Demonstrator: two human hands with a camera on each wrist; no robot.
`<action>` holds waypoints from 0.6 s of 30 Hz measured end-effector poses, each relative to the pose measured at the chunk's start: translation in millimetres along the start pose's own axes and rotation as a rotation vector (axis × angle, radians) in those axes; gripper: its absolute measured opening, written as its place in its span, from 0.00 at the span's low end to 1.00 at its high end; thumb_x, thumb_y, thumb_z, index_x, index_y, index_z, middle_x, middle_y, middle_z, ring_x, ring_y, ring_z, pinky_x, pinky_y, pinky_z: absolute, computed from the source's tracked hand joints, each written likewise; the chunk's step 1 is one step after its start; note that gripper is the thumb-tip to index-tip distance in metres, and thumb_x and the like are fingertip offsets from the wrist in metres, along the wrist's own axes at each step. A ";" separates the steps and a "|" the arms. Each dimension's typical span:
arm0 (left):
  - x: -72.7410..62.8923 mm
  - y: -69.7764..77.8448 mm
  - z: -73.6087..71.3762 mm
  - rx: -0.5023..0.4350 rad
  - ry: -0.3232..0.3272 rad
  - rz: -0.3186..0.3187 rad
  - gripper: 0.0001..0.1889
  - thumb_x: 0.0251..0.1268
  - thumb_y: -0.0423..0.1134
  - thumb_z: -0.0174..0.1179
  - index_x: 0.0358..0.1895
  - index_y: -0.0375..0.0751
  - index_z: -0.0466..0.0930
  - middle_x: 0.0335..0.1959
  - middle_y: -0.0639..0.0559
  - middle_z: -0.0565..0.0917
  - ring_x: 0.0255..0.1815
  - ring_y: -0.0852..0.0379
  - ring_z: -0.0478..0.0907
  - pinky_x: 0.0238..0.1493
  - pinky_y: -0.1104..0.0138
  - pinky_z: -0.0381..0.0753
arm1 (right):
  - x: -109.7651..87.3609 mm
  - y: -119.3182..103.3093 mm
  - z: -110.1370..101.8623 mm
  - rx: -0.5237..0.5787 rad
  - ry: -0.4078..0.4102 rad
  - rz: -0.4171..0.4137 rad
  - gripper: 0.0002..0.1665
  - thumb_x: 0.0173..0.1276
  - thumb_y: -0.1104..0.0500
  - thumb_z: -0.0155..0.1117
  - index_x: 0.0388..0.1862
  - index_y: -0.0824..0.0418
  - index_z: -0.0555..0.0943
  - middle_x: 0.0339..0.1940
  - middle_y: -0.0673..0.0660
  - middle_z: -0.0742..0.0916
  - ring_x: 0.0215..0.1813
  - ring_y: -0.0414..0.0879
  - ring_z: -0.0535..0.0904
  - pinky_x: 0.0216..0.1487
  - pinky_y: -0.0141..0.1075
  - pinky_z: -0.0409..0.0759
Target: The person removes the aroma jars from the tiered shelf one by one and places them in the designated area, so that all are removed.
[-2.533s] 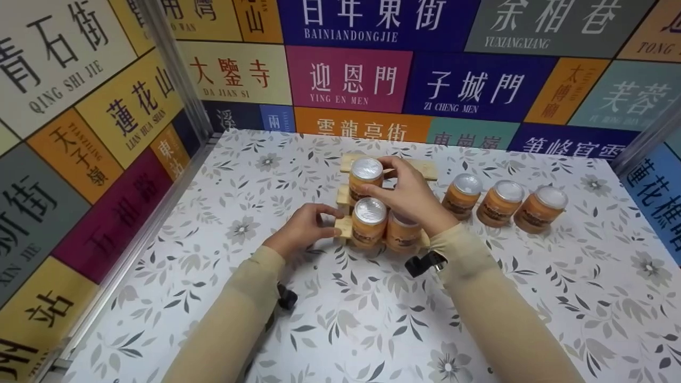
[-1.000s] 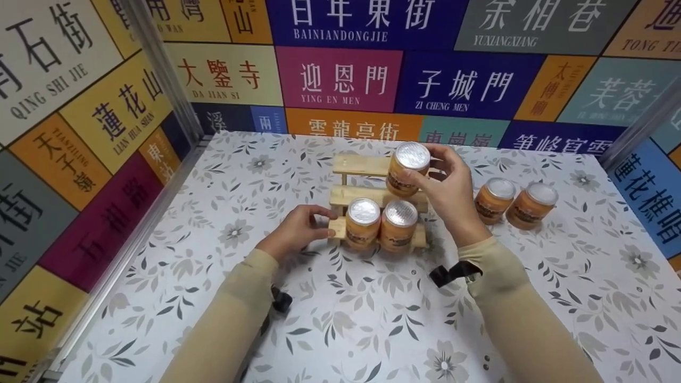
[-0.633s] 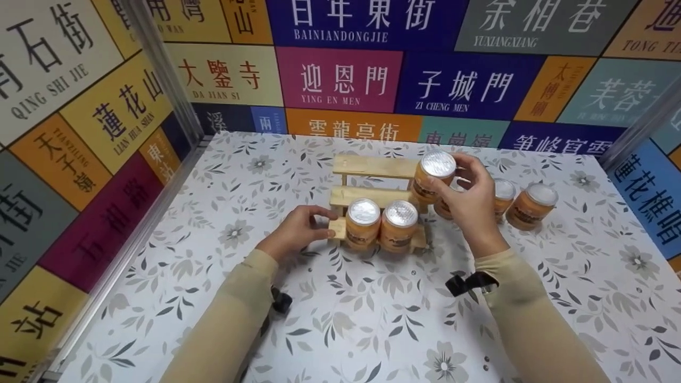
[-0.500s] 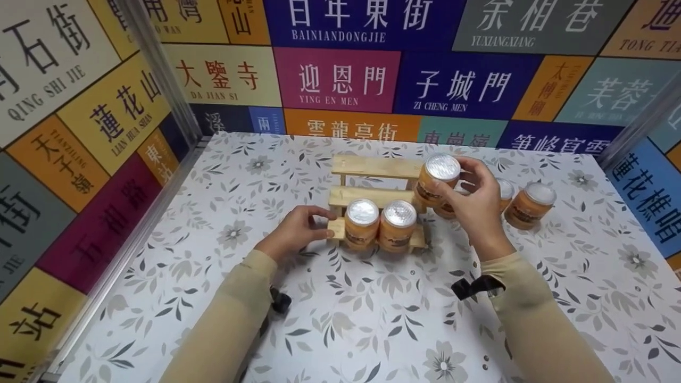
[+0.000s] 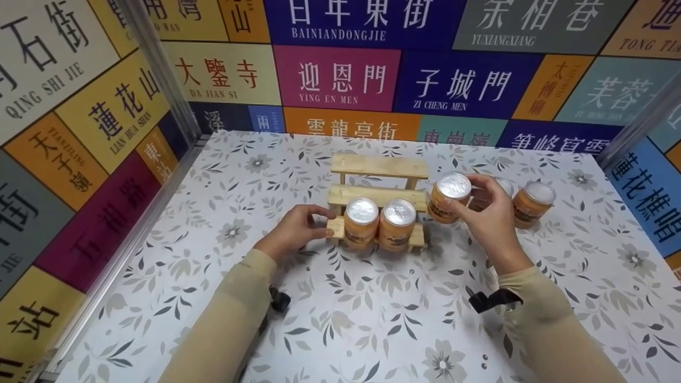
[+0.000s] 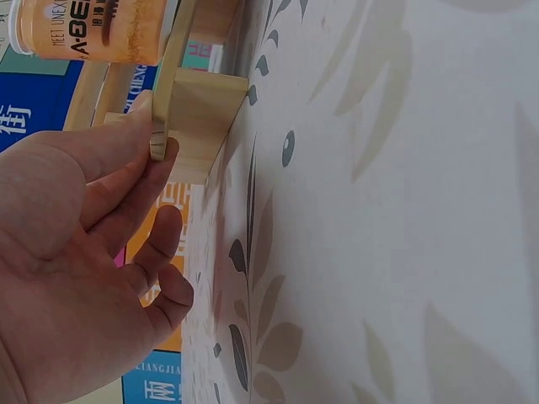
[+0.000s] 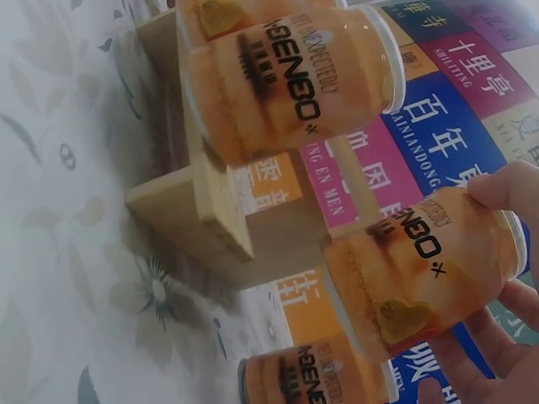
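A small wooden stepped rack (image 5: pixel 380 166) stands on the table, with three tiers of boards. Two orange cans with silver lids (image 5: pixel 360 226) (image 5: pixel 396 227) sit side by side on its lowest board. My left hand (image 5: pixel 292 230) pinches the left end of that board between thumb and fingers, as the left wrist view shows closely. My right hand (image 5: pixel 492 218) grips a third orange can (image 5: pixel 449 198) by its side, just right of the rack. In the right wrist view this can (image 7: pixel 421 269) is tilted, its lid end near the fingers.
Right of the held can, more orange cans stand on the table, one (image 5: pixel 533 205) in plain sight and another (image 5: pixel 503 186) partly behind my right hand. A flower-patterned cloth (image 5: pixel 340 319) covers the table. Sign-covered panels (image 5: pixel 346 77) rise behind and at the sides.
My right hand has carried its can from over the rack's left part rightward past the rack's right end, and lately lower. The left hand keeps its hold on the board.
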State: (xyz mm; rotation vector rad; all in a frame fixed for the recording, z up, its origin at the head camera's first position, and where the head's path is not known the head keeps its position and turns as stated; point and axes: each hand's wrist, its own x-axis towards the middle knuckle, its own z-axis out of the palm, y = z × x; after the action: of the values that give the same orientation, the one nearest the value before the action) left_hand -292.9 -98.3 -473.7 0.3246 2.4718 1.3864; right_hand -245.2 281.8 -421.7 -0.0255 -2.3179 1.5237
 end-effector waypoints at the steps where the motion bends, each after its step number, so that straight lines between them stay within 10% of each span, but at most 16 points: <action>1: -0.5 0.0 0.0 -0.001 -0.001 0.007 0.17 0.63 0.38 0.73 0.55 0.52 0.87 0.45 0.43 0.84 0.38 0.53 0.73 0.40 0.63 0.72 | -0.4 1.6 -1.0 0.001 -0.010 0.001 0.35 0.62 0.55 0.80 0.66 0.58 0.77 0.53 0.48 0.84 0.51 0.39 0.82 0.49 0.26 0.78; 18: -1.7 0.3 1.2 -0.006 0.014 0.024 0.17 0.63 0.37 0.74 0.55 0.50 0.87 0.41 0.44 0.83 0.36 0.55 0.72 0.39 0.64 0.71 | -5.2 29.2 -12.8 -0.080 -0.093 0.040 0.37 0.62 0.57 0.80 0.68 0.63 0.76 0.61 0.60 0.83 0.56 0.38 0.80 0.55 0.21 0.78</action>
State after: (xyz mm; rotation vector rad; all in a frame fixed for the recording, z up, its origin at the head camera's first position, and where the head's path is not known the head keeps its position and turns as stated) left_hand -290.8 -97.8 -473.8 0.3452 2.4830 1.4098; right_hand -241.7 304.2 -444.8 -0.0220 -2.4650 1.4793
